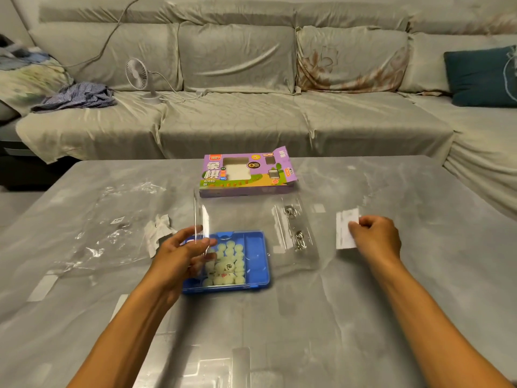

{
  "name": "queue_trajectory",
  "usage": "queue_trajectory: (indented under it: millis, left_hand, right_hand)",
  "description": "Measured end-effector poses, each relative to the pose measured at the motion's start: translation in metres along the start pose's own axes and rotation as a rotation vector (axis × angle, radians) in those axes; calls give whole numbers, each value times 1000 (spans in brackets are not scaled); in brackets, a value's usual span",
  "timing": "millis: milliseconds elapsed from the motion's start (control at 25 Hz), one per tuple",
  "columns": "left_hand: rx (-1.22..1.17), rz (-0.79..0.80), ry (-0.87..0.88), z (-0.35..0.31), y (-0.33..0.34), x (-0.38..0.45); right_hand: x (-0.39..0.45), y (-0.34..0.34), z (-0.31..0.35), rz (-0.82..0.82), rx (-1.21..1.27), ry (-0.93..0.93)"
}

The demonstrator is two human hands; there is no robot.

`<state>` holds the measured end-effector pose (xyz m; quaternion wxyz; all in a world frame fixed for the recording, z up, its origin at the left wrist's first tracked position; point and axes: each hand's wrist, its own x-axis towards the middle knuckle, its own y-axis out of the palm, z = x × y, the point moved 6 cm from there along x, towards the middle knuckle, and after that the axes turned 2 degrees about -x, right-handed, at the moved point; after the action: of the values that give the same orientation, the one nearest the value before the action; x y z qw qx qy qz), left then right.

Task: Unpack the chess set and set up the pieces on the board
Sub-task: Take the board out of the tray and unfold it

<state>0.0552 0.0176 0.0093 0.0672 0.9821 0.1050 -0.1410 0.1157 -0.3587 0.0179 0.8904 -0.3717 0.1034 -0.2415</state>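
Note:
A blue plastic tray [256, 249] lies on the grey table [279, 317], filled with several pale round chess pieces [228, 264]. Its clear lid [251, 217] stands open and tilted above the tray. My left hand [181, 256] grips the lid's left edge, fingers closed around it. To the right, my right hand [376, 238] pinches a folded white paper [345, 229] that rests on the table. The purple chess set box [247, 172] lies flat behind the tray, with a cut-out window in its top.
A crumpled clear plastic wrap [112, 228] and a scrap of white paper [158, 232] lie left of the tray. Two metal rings [293, 224] show through the lid. Behind the table stands a grey sofa [251, 107] with a small fan [140, 77], clothes and a teal cushion [481, 75].

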Motion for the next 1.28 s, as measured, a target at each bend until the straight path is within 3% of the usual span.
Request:
queue_trajectory:
  millis: [200,520,800,1000,1200,1280]
  left_hand:
    - [15,49,221,-21,4,-6]
    - [221,117,509,-33,19,-19]
    - [283,87,557,-30,19,-16]
    - [131,41,515,-28,16,-13]
    - [-161,-66,218,-16,1,1]
    - [-210,-107,106,-8,-3,4]
  right_hand:
    - [-13,12,12,142,-198,-72]
    - [-36,47,23,469,214,-71]
    - [-39,66,17,520,359,23]
    - [-36,69,15,452,294,-44]
    - [-40,72,23,490,469,-31]
    - [-40,67,29,405,463,-60]
